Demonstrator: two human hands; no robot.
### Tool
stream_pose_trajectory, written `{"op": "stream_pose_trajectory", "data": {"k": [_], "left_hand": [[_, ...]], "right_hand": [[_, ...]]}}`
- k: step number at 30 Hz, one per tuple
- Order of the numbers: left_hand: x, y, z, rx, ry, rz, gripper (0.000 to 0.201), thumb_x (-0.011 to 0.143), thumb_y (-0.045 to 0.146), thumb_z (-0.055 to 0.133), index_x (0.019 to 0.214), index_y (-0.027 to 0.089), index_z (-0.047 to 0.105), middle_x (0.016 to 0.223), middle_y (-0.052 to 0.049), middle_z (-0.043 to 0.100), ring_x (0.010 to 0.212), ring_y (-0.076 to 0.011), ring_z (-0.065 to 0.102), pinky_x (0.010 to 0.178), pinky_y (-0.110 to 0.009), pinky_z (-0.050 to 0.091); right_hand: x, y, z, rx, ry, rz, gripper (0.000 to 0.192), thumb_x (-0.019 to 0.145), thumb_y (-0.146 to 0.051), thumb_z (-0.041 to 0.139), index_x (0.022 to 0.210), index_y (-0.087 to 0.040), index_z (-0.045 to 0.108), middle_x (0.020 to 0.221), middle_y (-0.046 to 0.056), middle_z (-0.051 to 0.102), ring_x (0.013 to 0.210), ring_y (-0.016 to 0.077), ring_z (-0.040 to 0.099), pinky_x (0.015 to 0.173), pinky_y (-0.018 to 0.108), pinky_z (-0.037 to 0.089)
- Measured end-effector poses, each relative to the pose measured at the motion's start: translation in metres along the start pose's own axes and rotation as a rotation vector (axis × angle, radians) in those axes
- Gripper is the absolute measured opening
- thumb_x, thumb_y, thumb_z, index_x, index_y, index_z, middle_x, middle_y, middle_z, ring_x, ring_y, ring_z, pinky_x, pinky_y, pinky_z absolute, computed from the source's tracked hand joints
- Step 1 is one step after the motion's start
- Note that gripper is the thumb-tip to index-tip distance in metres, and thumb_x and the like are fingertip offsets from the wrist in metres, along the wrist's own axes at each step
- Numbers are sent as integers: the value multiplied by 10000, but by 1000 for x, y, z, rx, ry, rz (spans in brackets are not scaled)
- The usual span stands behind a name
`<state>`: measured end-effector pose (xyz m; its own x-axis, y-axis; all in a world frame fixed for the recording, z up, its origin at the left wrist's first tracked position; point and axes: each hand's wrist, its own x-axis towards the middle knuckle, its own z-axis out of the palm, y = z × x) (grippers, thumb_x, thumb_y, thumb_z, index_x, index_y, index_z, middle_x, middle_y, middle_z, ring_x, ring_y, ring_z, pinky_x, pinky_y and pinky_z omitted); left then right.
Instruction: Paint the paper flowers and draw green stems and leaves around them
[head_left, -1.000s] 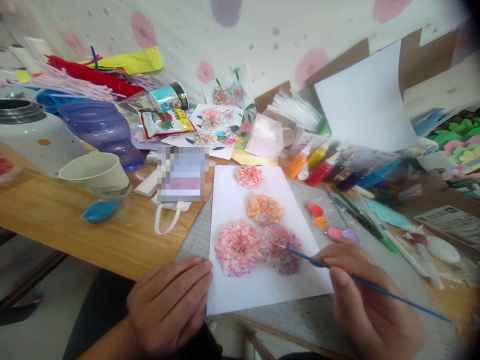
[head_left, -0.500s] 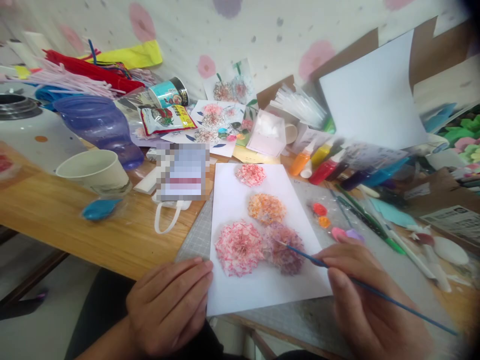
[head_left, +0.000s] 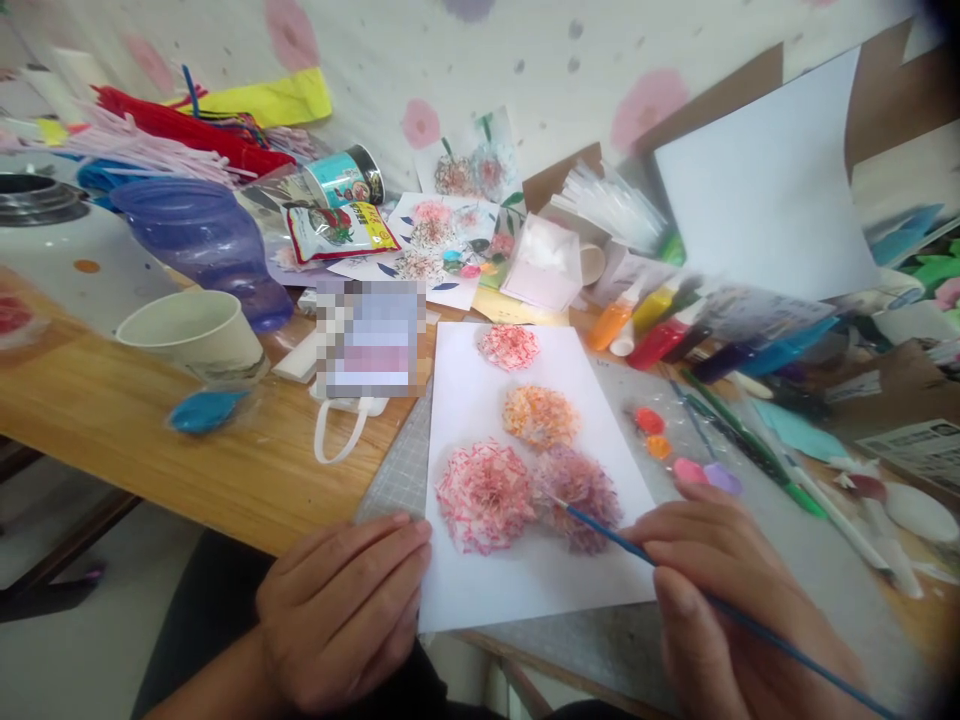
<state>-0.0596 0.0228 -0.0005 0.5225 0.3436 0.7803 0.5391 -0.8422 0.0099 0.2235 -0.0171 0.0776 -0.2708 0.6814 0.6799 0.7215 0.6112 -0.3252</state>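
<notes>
My right hand (head_left: 720, 600) is closed around a thin blue paintbrush (head_left: 611, 535). The brush tip meets the left part of a purple painted flower (head_left: 581, 500) on a white sheet of paper (head_left: 480, 595). Left of it on the sheet is a pink-red flower (head_left: 484, 500); an orange flower (head_left: 540, 415) and a smaller red one (head_left: 508, 346) lie above. With fingers together, my left hand (head_left: 349, 605) holds the sheet's lower left edge; its thumb is hidden. Dabs of paint, among them a red dab (head_left: 649, 421) and a purple dab (head_left: 721, 477), sit right of the sheet.
A paper cup (head_left: 187, 335), a blue paint blob (head_left: 206, 410) and a phone (head_left: 375, 340) on a white stand are at left. Paint bottles (head_left: 660, 340) line the back right. Several brushes (head_left: 750, 450) lie at right on the grey mat (head_left: 780, 560). Flower pictures (head_left: 442, 240) stand behind.
The brush tip has moved slightly left and down on the purple flower, with my right hand following. My left hand stays at the sheet's edge. The whole view has shifted a little.
</notes>
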Motion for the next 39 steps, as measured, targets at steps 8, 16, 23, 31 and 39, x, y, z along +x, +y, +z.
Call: {"op": "stream_pose_trajectory", "data": {"k": [8,16,23,31,39], "left_hand": [[-3,0,0,2,0,-13,205,771,113,617,941,106,732,997,-95,752,979,-226,678,788,-334,533],[-2,1,1,0,7,-12,205,769,115,615,938,101,730,994,-96,751,982,-222,676,793,-331,532],[0,0,1,2,5,-7,206,766,112,615,939,103,727,984,-94,752,975,-222,678,786,-325,540],[1,0,-1,-1,3,2,200,758,101,624,928,94,730,976,-103,753,974,-224,675,781,-332,533],[0,0,1,11,8,-12,190,779,109,604,922,106,728,979,-90,753,970,-218,679,774,-325,537]], "right_hand": [[5,3,1,-36,-54,-37,208,796,-28,553,968,-143,571,877,44,647,882,158,619,974,411,437],[1,1,2,-33,-40,-26,201,804,-33,543,967,-146,577,872,49,654,887,163,621,984,420,432],[3,1,0,-66,-63,-32,168,807,-51,545,929,-160,584,827,40,650,842,161,628,961,415,441],[3,2,-3,-74,-22,-28,196,781,-45,553,935,-163,581,821,35,651,816,161,638,959,413,436],[1,-1,-3,-68,-30,-34,196,779,-74,575,941,-182,595,794,24,669,800,180,664,929,411,468]]}}
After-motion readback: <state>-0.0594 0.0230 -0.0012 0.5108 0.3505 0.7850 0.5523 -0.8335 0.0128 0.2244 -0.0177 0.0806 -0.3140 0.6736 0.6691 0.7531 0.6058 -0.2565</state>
